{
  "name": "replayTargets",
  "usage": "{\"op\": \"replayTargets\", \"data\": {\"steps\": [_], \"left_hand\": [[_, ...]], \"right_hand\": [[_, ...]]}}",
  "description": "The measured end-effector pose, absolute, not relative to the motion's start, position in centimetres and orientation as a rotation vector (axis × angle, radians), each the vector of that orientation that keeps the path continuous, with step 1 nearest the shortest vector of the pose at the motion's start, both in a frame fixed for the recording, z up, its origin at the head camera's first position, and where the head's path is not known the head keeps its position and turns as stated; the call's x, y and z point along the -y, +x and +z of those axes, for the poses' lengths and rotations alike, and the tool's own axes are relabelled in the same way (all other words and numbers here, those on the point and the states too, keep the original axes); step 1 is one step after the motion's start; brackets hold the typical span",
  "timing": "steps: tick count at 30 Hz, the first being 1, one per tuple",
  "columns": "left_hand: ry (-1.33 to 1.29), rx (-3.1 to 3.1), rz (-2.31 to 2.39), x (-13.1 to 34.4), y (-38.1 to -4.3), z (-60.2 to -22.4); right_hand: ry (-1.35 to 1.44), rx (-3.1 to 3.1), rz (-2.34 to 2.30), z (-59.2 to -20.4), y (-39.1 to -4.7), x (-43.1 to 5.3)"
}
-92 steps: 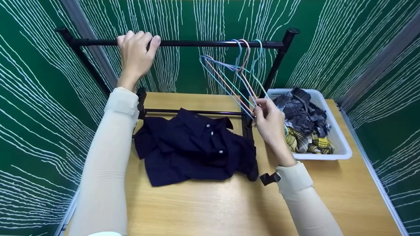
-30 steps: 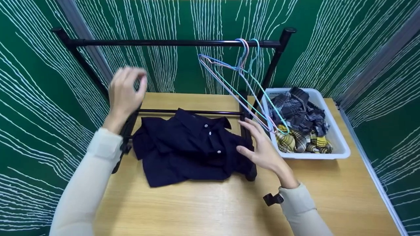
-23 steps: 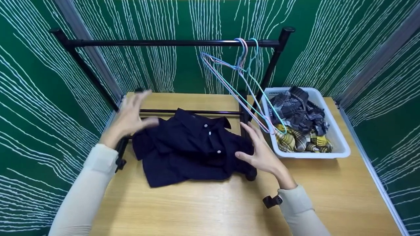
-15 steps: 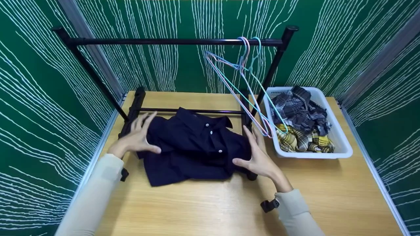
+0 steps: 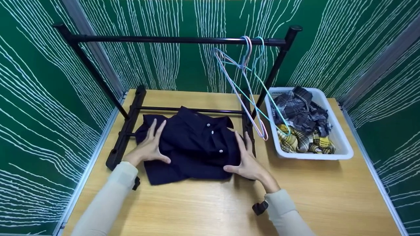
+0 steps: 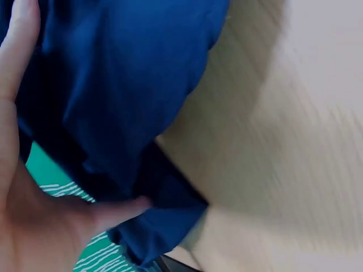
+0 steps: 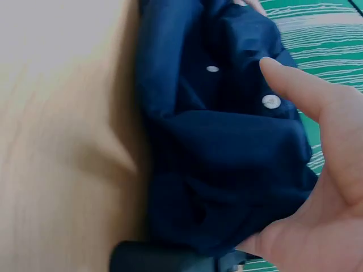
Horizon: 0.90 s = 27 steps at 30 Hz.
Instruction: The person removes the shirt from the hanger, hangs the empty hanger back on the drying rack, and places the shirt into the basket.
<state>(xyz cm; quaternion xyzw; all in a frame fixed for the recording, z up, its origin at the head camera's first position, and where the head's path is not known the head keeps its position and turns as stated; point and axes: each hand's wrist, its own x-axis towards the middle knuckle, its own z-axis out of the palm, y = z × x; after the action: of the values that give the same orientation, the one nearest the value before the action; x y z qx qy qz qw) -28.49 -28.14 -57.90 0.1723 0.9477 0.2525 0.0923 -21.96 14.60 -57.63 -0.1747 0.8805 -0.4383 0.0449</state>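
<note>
A dark navy button-up shirt point(image 5: 193, 154) lies crumpled on the table, collar toward the back, with white buttons down its front. My left hand point(image 5: 151, 147) is over the shirt's left side, fingers spread and thumb pointing inward. On the opposite side my right hand point(image 5: 247, 162) has its fingers spread along the shirt's edge, thumb toward the middle. In the left wrist view the thumb overlaps the navy cloth point(image 6: 130, 68). The right wrist view has the right thumb over the buttoned front point(image 7: 238, 141). Neither hand's fingers are curled round the cloth.
A black clothes rack point(image 5: 157, 39) stands over the shirt. Blue, pink and green hangers point(image 5: 244, 65) hang at its right end. Right of the rack, a white basket point(image 5: 344, 152) holds grey plaid and yellow plaid clothes point(image 5: 298, 111).
My left hand has let go of the rack's top bar and come down to the shirt. My right hand has left the hangers and moved down to the shirt's right side.
</note>
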Motion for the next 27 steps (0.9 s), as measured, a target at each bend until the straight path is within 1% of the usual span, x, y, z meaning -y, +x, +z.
{"op": "replayTargets", "data": {"steps": [6,10,13,20,24,27], "left_hand": [[0.432,-2.939,0.569,29.1,-29.0,-58.2],[0.395,-2.884,0.659,29.9,-29.3,-59.0],[0.417,-2.846,0.785,30.0,-29.3,-59.6],[0.549,-2.797,1.010,28.0,-29.2,-59.6],[0.610,-2.798,1.046,26.5,-28.9,-59.4],[0.643,-2.785,0.979,25.4,-28.6,-59.2]], "right_hand": [[-0.525,-2.658,-1.303,-58.9,-22.1,-14.1],[-0.516,-2.644,-1.280,-59.5,-22.3,-13.9],[-0.517,-2.642,-1.287,-59.8,-22.5,-13.7],[-0.528,-2.647,-1.300,-60.0,-22.7,-13.6],[-0.543,-2.645,-1.292,-60.2,-23.0,-13.6],[-0.545,-2.646,-1.290,-60.3,-23.1,-13.5]]}}
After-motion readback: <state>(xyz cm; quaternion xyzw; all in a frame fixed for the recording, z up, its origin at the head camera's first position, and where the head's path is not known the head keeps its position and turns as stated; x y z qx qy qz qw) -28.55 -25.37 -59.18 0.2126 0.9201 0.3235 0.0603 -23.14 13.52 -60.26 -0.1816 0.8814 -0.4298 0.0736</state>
